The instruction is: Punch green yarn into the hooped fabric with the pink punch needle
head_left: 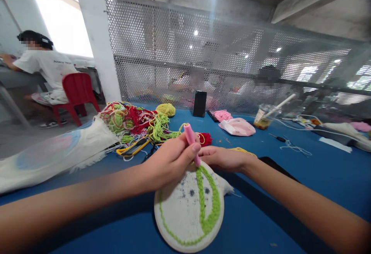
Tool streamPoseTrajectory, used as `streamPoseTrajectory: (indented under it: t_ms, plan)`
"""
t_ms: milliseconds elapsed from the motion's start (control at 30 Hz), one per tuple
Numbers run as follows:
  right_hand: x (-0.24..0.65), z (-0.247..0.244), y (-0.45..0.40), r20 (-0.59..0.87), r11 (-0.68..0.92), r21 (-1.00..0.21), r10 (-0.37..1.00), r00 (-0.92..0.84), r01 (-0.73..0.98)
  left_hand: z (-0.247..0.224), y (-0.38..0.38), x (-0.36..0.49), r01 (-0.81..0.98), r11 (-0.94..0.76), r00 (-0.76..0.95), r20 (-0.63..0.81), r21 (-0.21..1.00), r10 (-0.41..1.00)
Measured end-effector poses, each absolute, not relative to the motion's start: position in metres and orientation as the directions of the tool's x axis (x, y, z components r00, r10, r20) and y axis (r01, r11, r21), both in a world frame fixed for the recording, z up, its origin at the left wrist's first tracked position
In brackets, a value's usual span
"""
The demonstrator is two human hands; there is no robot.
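Observation:
My left hand [173,158] is closed round a pink punch needle [189,135], which tilts with its lower end at the top of the stitched cloth. Green yarn runs into its upper end. Under it an embroidery hoop [176,211] holds white cloth, with thick green loops [215,204] on the right and a thin green line along the left and bottom. Dark marks show on the cloth. My right hand [222,158] grips the hoop's far rim; its fingertips are partly hidden behind the hoop and my left hand.
Tangled yarn [130,121], a yellow-handled cutter [131,148] and white fabric [58,149] lie left on the blue table. A phone [199,104], pink bag [237,126] and drink cup [263,117] stand behind, before a perforated metal screen [179,41]. A person [48,66] sits far left.

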State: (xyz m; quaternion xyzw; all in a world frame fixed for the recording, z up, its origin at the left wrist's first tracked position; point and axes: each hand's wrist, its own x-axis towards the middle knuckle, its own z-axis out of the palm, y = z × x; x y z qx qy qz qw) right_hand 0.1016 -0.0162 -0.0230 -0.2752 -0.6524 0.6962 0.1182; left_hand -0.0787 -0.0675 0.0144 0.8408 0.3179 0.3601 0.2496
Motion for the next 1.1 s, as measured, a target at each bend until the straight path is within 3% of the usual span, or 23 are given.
streamPoseTrajectory:
  t_ms: [300,533,633,733,1000,1100]
  plan:
    - [0.099,-0.012,-0.015,-0.09,0.235,-0.92,0.651,-0.754,0.312,0.01,-0.06,-0.089,0.383,-0.691,0.562,0.439,0.613,0.701]
    - [0.089,-0.011,-0.012,0.225,0.536,-0.673,0.805,-0.549,0.509,0.008,-0.049,-0.096,0.319,-0.657,0.58,0.408,0.683,0.705]
    - [0.1,-0.012,-0.022,0.246,0.485,-0.635,0.865,-0.437,0.601,0.001,-0.046,-0.101,0.32,-0.606,0.553,0.377,0.728,0.744]
    - [0.112,-0.015,-0.042,-0.019,0.371,-0.586,0.883,-0.469,0.721,-0.007,-0.045,-0.106,0.289,-0.52,0.501,0.335,0.804,0.798]
    - [0.096,-0.039,-0.076,-0.098,0.096,-0.863,0.931,-0.352,0.496,-0.013,-0.053,-0.105,0.316,-0.488,0.41,0.347,0.814,0.843]
    - [0.094,-0.042,-0.074,-0.001,0.133,-0.879,0.96,-0.28,0.459,-0.005,-0.052,-0.103,0.355,-0.526,0.444,0.355,0.773,0.822]
